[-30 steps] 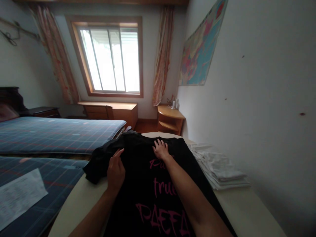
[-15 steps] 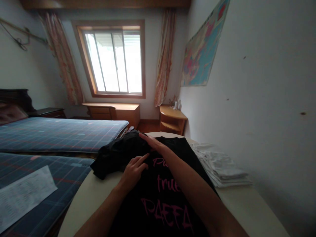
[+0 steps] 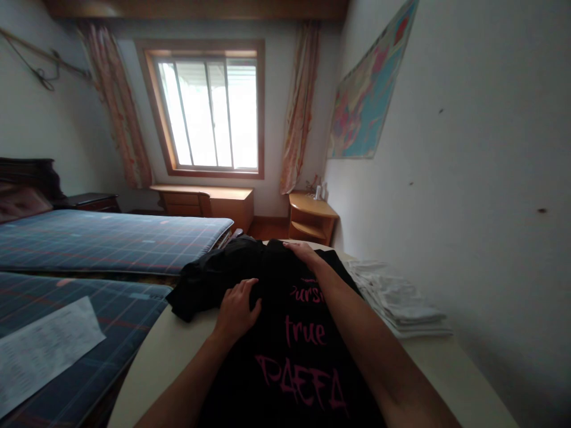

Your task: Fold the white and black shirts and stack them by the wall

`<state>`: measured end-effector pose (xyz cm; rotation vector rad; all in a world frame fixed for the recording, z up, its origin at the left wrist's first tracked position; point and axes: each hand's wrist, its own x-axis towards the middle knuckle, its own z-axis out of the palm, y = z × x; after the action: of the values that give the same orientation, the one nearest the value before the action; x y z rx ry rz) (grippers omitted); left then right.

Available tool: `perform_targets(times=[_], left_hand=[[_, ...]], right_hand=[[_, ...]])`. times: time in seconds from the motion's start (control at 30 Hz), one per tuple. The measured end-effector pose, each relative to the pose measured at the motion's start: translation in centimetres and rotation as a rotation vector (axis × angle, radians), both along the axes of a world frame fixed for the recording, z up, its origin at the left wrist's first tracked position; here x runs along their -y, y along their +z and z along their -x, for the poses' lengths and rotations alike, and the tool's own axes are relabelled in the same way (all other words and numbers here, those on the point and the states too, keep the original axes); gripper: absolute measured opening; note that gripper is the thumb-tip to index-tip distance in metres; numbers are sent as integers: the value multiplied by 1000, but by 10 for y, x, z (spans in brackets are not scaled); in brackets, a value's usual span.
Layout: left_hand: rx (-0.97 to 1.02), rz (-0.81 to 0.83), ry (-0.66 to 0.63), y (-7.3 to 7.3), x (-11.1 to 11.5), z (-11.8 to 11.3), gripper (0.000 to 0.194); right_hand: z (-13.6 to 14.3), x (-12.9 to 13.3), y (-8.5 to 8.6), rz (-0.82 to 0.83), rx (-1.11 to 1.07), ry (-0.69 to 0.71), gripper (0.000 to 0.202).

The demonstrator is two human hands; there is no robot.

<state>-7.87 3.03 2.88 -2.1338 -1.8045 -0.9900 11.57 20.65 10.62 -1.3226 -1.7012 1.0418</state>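
Observation:
A black T-shirt (image 3: 272,333) with pink lettering lies spread on a round, pale table, its sleeve fanned out to the left. My left hand (image 3: 238,309) rests on the shirt's left side, thumb apart from the fingers, with nothing visibly gripped. Farther up, near the collar, my right hand (image 3: 304,254) lies with fingers stretched over the black fabric. The right forearm crosses the shirt and covers part of the upper lettering.
Folded white clothes (image 3: 397,303) are stacked at the right of the table (image 3: 147,368), beside the wall. Beds with blue plaid mattresses (image 3: 134,241) stand to the left, one with a printed sheet (image 3: 49,356) on it. Beyond are a wooden desk (image 3: 227,193) and corner shelf (image 3: 312,205).
My right hand has slid right across the top of the shirt. My left hand has shifted slightly left, its pointing fingers now lowered onto the cloth. More of the upper lettering shows.

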Motion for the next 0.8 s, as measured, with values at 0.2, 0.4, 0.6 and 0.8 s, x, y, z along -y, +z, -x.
perform_targets(times=[0.2,0.4,0.6,0.8], left_hand=[[-104,65,61,-2,-4,-4,38],[-124,19,13,-6,-7,2,42],[-171,-44,-100,-3,-4,2,38],[-217,-14,-236,3,0,0,35]], right_hand=[[-5,-8,-18,28,135,-2,44],[13,-26,-20,-94,187,-33,52],[40,-34,-20,-115,219,18,60],[58,-30,-31,-105,240,92,50]])
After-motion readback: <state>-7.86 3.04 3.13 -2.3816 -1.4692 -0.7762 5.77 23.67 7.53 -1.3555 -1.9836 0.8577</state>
